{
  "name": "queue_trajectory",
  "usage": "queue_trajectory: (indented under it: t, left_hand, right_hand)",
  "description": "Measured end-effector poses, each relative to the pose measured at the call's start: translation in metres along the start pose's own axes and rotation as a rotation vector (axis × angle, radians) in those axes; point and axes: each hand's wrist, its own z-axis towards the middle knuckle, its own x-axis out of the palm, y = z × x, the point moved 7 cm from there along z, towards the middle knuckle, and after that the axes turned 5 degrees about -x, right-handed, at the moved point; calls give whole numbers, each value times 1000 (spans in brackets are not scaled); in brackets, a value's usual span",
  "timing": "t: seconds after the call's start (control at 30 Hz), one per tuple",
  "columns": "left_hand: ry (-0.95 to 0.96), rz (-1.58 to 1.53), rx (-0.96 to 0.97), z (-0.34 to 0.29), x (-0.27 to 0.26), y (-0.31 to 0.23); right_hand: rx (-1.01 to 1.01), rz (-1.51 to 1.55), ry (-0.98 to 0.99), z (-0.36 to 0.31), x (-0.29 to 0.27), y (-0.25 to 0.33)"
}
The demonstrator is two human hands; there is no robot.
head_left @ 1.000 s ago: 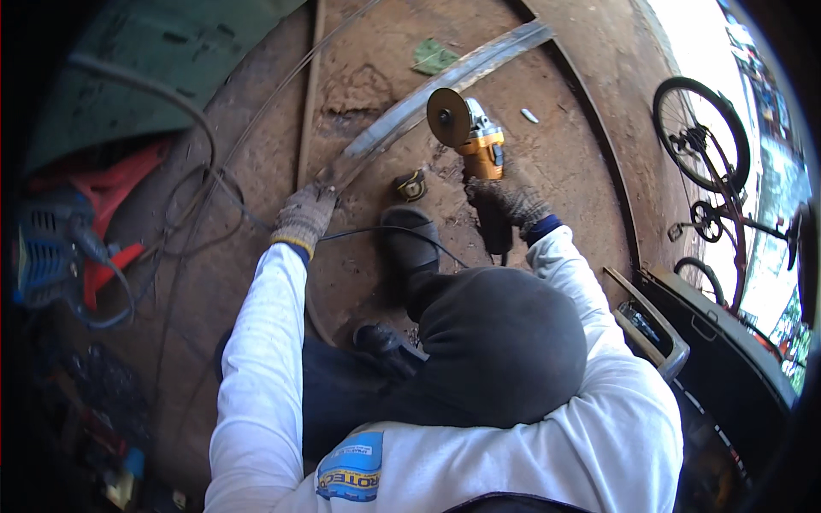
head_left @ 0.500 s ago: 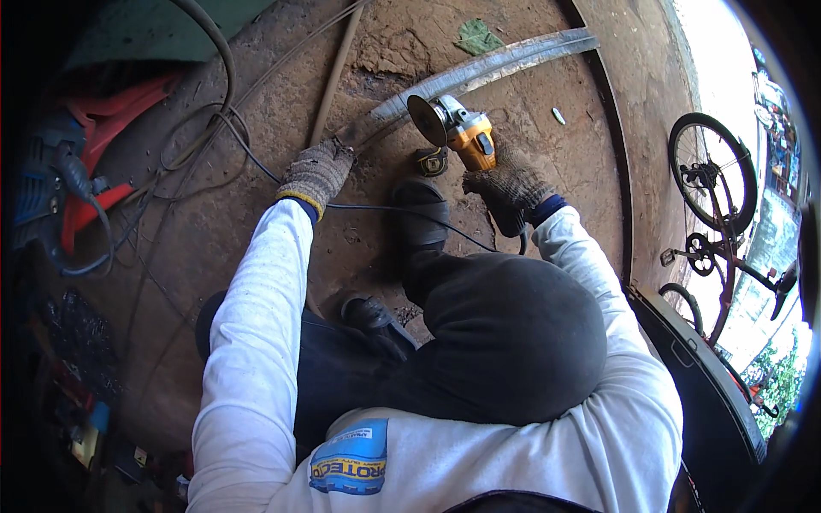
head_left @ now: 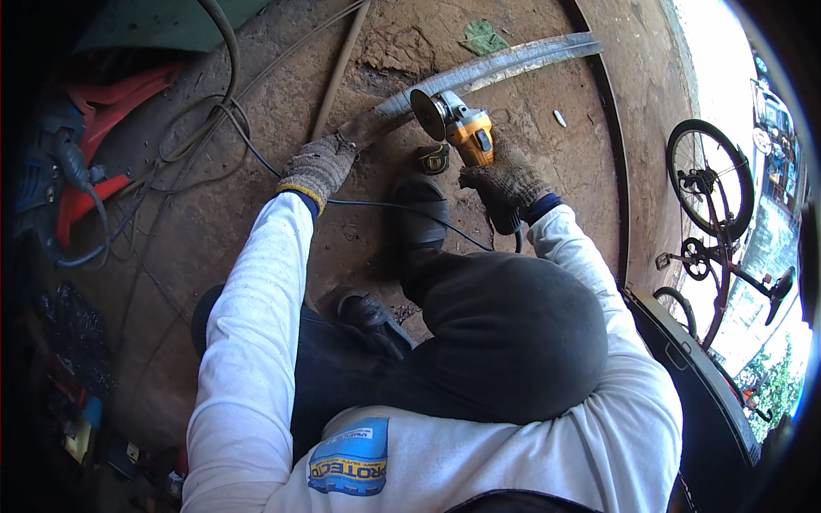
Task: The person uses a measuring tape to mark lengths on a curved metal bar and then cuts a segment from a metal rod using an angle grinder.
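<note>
My left hand (head_left: 316,171), in a grey-brown knit glove with a yellow cuff, is closed at the rusty near end of a long flat metal strip (head_left: 513,61). The strip runs away to the far right along the ground, its far part bright silver. My right hand (head_left: 510,179), gloved alike, grips a yellow angle grinder (head_left: 470,137) by its body. The grinder's dark disc (head_left: 428,114) stands on edge beside the strip; whether they touch I cannot tell. Close below the disc, a black and yellow tape measure (head_left: 434,159) lies by my shoe.
A dark cable (head_left: 376,205) crosses near my foot. Hoses and cords (head_left: 209,128) loop at left beside a red and blue machine (head_left: 103,128). A thin pole (head_left: 340,73), a green leaf (head_left: 483,38) and a long dark metal bar (head_left: 614,145) lie around; a bicycle (head_left: 714,188) is at right.
My left hand has shifted slightly right, and the strip's near end now shows more rusty metal beside it. The grinder has moved very little.
</note>
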Motion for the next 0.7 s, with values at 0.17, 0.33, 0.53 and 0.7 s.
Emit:
queue_trajectory:
  t: [0.17,0.33,0.53,0.7]
  left_hand:
    - [16,5,15,1,0,-5]
    - [-6,-6,14,2,2,0]
    - [-25,-33,29,5,5,2]
    - [-31,-23,8,2,1,-1]
  right_hand:
    - [-58,-7,-20,10,1,-18]
    - [-49,25,-13,13,5,-19]
    - [-75,-67,-35,14,3,-21]
    - [-72,-129,-64,11,-1,-14]
